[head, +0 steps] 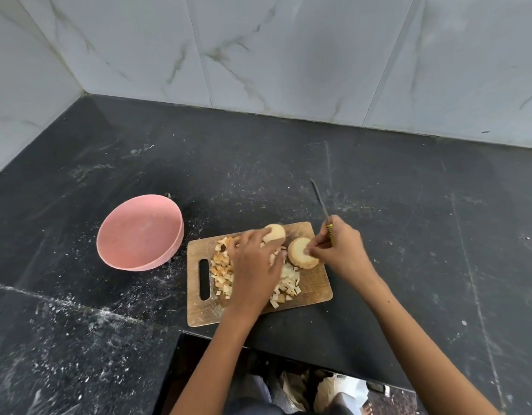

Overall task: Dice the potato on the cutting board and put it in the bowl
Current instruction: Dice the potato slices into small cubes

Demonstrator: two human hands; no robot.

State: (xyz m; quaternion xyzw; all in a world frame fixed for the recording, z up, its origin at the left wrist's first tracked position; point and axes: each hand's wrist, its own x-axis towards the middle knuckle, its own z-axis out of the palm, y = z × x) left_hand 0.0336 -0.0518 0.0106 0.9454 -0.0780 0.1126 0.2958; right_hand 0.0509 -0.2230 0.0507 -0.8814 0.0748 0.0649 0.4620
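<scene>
A wooden cutting board [314,284] lies on the black counter. Several potato dice [221,269] are heaped on its left and middle. Two round potato pieces sit at its far side: one [276,232] at the back, one [299,256] to the right. My left hand [252,265] lies over the dice, its fingers touching the back piece. My right hand [338,245] holds a knife [321,203] by its yellow handle, blade pointing away, and its fingertips pinch the right potato piece. The pink bowl [139,232] stands empty to the left of the board.
A marble-tiled wall runs along the back and left of the counter [408,205]. The counter's front edge steps back just below the board, with the floor visible beneath.
</scene>
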